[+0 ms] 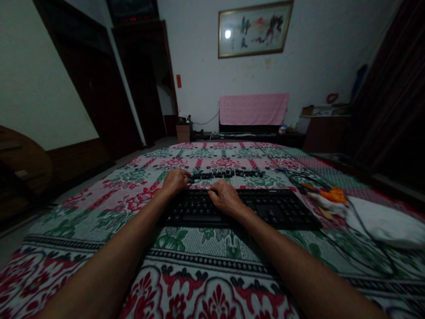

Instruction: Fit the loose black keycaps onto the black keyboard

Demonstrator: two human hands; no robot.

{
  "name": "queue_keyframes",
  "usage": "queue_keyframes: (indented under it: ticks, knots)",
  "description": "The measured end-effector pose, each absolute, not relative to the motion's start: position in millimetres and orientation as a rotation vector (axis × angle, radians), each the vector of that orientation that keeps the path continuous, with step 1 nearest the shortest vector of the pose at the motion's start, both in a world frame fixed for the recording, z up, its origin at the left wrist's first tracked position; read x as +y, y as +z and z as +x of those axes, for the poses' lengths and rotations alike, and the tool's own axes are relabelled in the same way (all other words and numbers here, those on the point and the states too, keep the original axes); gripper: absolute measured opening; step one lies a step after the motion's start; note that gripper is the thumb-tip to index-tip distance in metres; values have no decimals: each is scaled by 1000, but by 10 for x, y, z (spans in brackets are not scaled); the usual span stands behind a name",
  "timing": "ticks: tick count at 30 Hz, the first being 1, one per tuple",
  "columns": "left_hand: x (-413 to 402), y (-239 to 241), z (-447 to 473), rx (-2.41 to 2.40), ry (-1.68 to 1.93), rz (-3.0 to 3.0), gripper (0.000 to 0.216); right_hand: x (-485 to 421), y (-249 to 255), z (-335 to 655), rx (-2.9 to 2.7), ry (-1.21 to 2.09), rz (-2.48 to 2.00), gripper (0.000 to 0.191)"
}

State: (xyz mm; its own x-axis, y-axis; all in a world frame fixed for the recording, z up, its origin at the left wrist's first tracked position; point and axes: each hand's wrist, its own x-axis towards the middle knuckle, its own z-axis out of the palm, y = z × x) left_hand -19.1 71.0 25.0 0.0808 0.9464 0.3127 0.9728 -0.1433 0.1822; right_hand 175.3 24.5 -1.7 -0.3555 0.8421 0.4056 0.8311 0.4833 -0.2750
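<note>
A black keyboard [265, 210] lies on the flowered bedspread [186, 261] in front of me. Just beyond it runs a row of loose black keycaps [229, 173]. My left hand [175, 180] rests at the keyboard's far left corner, its fingers curled at the left end of the keycap row. My right hand [226, 198] lies on the keyboard's upper middle with its fingers bent down onto the keys. What the fingertips pinch, if anything, is hidden.
A black cable [335, 239] runs from the keyboard's right. An orange item [334, 195] and a white cloth [381, 221] lie at the right. A pink-covered unit [254, 108] stands against the far wall, a dark doorway [142, 84] at the left.
</note>
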Motion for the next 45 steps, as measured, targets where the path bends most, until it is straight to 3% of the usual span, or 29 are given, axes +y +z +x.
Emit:
queue_keyframes:
  ticks: [7,24,33,45]
  knots:
    - [866,261,-53,-1976,-167,-2240,34,241,1,1761,-2259,37,-1400,28]
    - [825,278,87,-1978,17,-2243,29,230,1,1763,-2231,62,-1407,27]
    - [854,301,62,-1915,-71,-2311,25,230,4,1762,-2252,58,-1419,28]
    - [187,375,-68,-1679,-210,-2887,26,222,17,1820,-2360,43,-1294,28]
